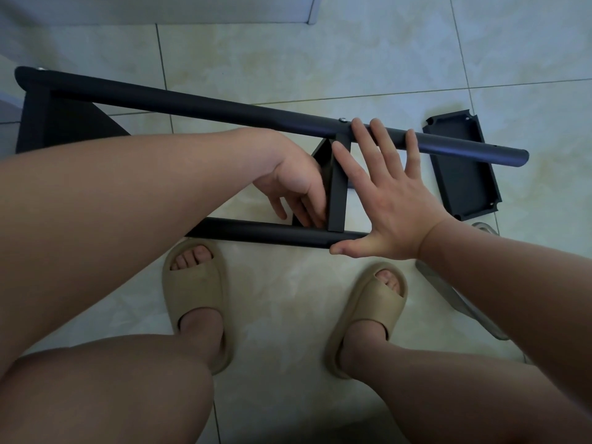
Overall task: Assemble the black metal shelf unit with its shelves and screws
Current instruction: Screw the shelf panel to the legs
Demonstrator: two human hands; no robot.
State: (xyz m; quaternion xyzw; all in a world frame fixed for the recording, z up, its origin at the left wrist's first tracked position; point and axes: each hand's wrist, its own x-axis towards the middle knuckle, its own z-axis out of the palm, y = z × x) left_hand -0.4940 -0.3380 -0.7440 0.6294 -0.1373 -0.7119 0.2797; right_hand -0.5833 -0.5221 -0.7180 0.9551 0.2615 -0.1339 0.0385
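Your right hand point(390, 203), spread flat, braces the frame point(192, 102). At its 9 o'clock your left hand point(294, 184), grip unclear, steadies the shelf point(336, 187).

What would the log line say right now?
left hand: fingers on middle shelf | right hand: spread from upper pole to lower pole | spare shelf: on floor

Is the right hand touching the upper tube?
Touching. Head view: the right hand lays its fingers flat across the upper tube, no gap showing.
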